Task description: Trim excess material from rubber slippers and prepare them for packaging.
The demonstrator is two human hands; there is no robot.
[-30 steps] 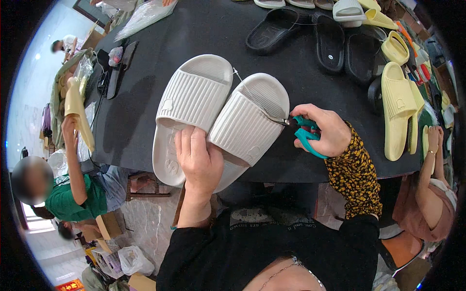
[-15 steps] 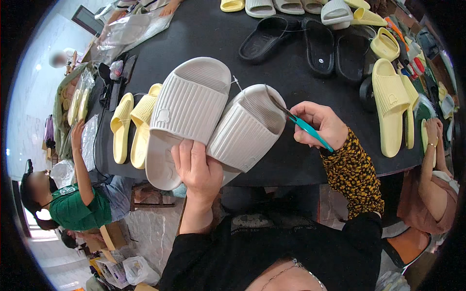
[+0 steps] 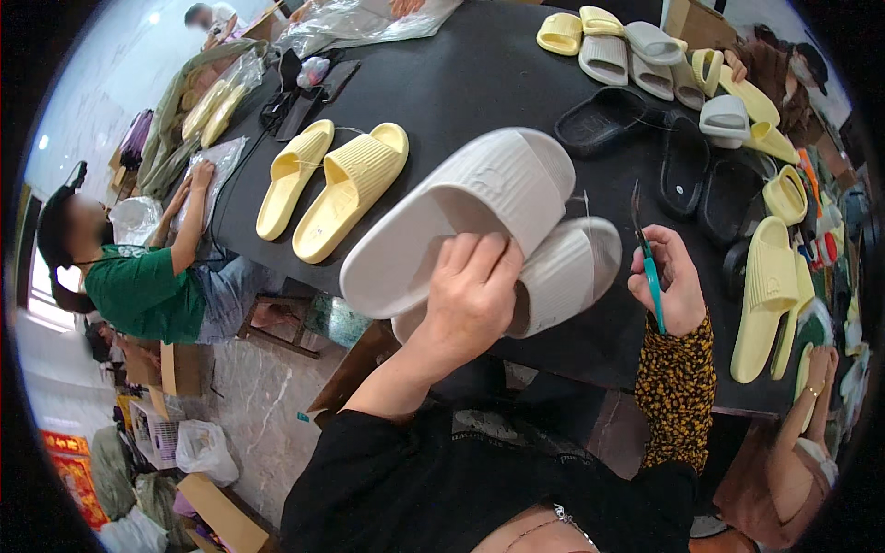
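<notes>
My left hand point(image 3: 472, 290) grips a pair of light grey slide sandals above the table's near side. The nearer-to-lens grey slide point(image 3: 396, 249) is tilted, its ribbed strap facing right. Partly beneath it, the second grey slide point(image 3: 570, 286) points to the upper right, and a thin tie stands up between the two. In my right hand point(image 3: 680, 281) is a pair of small scissors point(image 3: 653, 281) with teal handles, its dark blades pointing up, apart from the slides. A patterned yellow-and-black sleeve covers that forearm.
Two yellow slides point(image 3: 355, 194) lie left on the black table point(image 3: 479, 69). Black slides point(image 3: 682, 170) and more yellow and grey pairs line the right. A yellow pair point(image 3: 767, 295) stands near my right hand. A co-worker in green point(image 3: 147, 290) handles a clear bag point(image 3: 221, 166) at left.
The scissors have moved from the grey slide's toe opening and now point up beside it. The grey pair has tilted over in my left hand. My view has shifted left.
</notes>
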